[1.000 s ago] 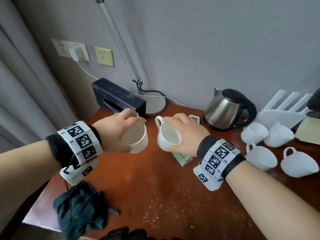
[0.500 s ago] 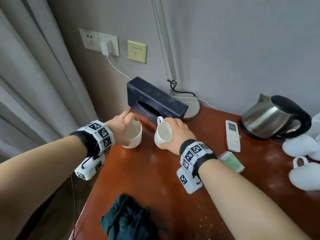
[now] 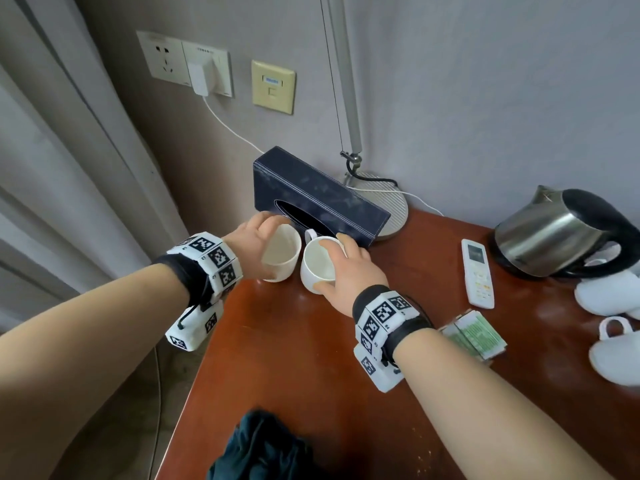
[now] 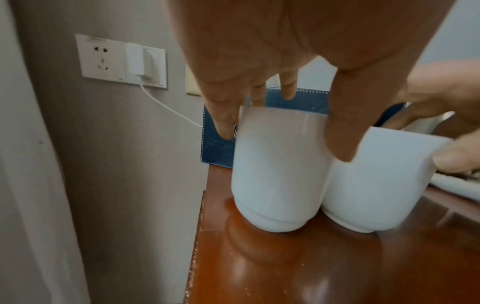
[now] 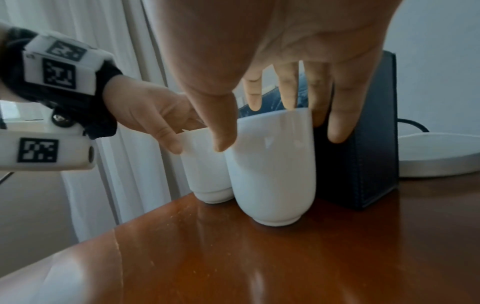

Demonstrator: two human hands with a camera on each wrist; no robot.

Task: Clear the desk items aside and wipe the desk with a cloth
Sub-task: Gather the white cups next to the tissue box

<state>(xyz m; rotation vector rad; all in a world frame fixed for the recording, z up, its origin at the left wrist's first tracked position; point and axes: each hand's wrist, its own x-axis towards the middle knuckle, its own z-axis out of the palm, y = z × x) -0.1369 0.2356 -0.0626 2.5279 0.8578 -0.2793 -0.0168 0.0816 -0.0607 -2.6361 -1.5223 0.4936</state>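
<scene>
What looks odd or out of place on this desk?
Several white cups lie tipped on their sides at the right edge by the kettle. Pale crumbs speckle the near desk. Nothing looks spilled or broken.

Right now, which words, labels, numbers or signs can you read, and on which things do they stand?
None is legible.
Yellow wall plate: blue label, blurred.
Remote control: button print too small.
Green packet: print too small.
Wrist bands: black-and-white square codes; small marks beside them, too small to read.
Wall socket: small print, blurred.
</scene>
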